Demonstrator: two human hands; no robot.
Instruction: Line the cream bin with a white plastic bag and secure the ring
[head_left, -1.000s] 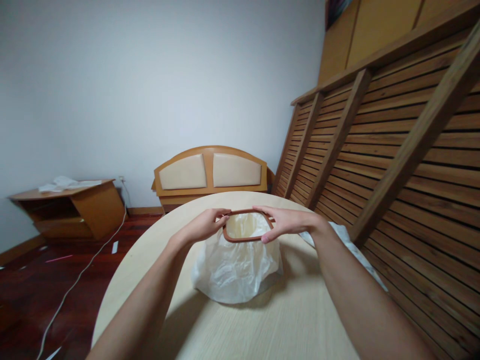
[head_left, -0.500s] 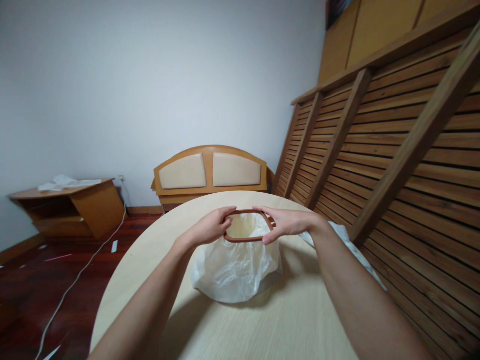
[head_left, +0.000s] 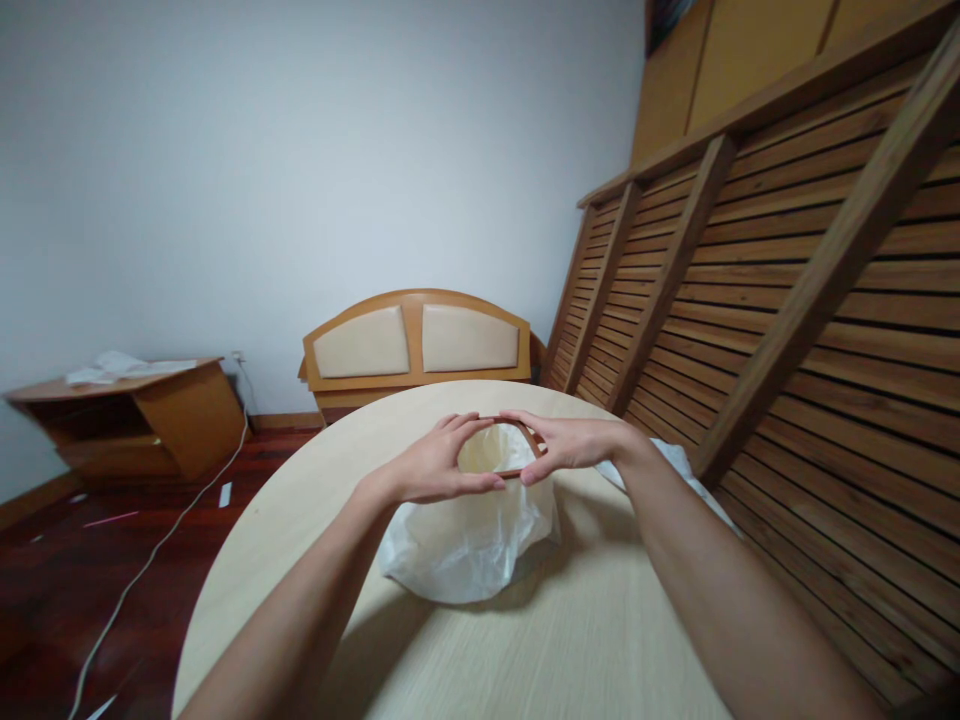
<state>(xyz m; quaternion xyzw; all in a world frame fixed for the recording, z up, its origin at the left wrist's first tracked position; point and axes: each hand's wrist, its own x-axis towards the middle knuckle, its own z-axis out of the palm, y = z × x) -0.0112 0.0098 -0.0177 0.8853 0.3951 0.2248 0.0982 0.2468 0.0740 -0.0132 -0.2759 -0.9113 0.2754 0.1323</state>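
Round table (head_left: 315, 560) w/ white plastic bag (head_left: 465, 545) near its middle, draped over sth hidden underneath. Bag mouth is open, liner hangs inside. Brown ring (head_left: 513, 472) sits on top at the mouth. Left hand (head_left: 439, 465) clasps ring's left side, right hand (head_left: 574, 445) pinches its right side. Bag looks in place already; ring fully seated or not, can't tell.

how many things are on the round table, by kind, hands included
hands: 2, left hand and right hand, both on the ring
ring: 1, brown
bags: 2, white, one under the ring, one off to the right
total: 5
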